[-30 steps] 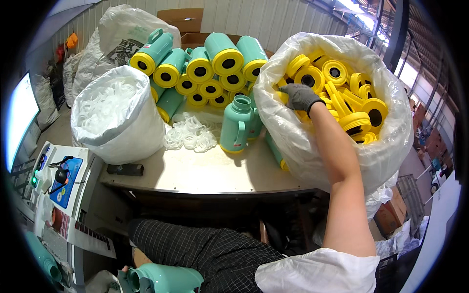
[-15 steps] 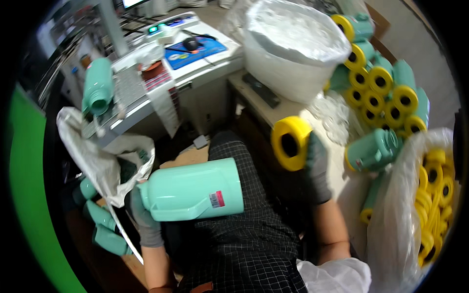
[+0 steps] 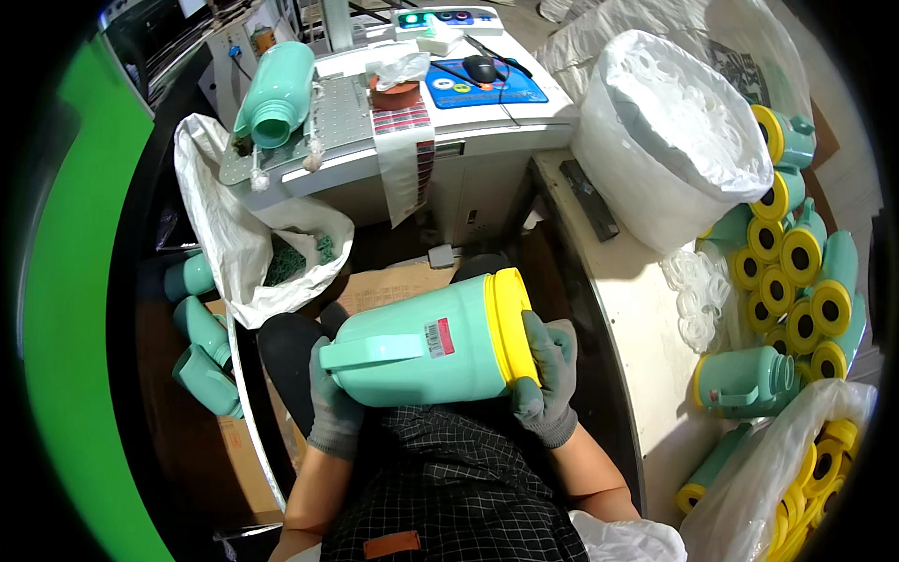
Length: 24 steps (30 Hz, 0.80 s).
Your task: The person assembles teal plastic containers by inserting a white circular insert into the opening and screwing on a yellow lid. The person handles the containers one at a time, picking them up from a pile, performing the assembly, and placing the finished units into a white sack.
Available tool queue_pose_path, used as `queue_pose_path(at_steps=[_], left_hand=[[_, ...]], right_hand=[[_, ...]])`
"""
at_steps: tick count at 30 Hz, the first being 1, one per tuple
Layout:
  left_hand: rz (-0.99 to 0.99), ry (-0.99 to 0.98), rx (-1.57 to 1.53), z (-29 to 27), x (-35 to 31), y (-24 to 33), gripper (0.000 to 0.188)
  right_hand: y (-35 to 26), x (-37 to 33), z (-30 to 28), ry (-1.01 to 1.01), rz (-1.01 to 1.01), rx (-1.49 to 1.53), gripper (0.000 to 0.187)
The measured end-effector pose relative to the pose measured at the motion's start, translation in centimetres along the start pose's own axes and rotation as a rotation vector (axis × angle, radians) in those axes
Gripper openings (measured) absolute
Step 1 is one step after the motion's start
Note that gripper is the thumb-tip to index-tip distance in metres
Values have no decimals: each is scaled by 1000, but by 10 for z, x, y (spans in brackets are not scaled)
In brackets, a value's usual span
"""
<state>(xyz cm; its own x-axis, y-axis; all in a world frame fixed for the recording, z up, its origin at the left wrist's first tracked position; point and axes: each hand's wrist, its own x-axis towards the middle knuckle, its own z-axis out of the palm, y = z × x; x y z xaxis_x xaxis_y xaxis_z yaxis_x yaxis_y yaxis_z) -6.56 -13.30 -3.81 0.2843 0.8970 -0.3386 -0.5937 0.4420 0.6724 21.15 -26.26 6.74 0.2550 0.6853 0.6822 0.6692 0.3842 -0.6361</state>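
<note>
2 gloved hands (image 3: 552, 386) are seen. 1 jug (image 3: 468, 318) is held, w/ 1 yellow base (image 3: 509, 328). Also counted: 1 open-necked jug (image 3: 286, 82) upper L, 3 green vessels (image 3: 204, 328) far L, min. 10 stacked jugs (image 3: 840, 260) at R, min. 2 loose jugs (image 3: 735, 375) nr. them, min. 4 bags (image 3: 623, 178), 1 mouse (image 3: 480, 68), 1 blue mat (image 3: 524, 91), 1 tape roll (image 3: 395, 96). White rings (image 3: 698, 330) & bagged yellow discs (image 3: 824, 461) can't be totalled, qty. too high.
</note>
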Motion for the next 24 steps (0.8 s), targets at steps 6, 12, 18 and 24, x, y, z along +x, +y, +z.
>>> queue_pose_path(at_steps=[6,12,18,24], left_hand=[[156,21,60,52,-12,28,36],[857,71,893,76,-31,44,41],[1212,-287,1120,120,-38,70,52],[1038,-356,875,192,-21,49,45]], right_hand=[[-14,-8,4,87,124,-29,58],[-29,-8,0,230,395,150,74],[-1,-17,1,467,630,610,65],[-56,-33,-32,364,135,-289,71]])
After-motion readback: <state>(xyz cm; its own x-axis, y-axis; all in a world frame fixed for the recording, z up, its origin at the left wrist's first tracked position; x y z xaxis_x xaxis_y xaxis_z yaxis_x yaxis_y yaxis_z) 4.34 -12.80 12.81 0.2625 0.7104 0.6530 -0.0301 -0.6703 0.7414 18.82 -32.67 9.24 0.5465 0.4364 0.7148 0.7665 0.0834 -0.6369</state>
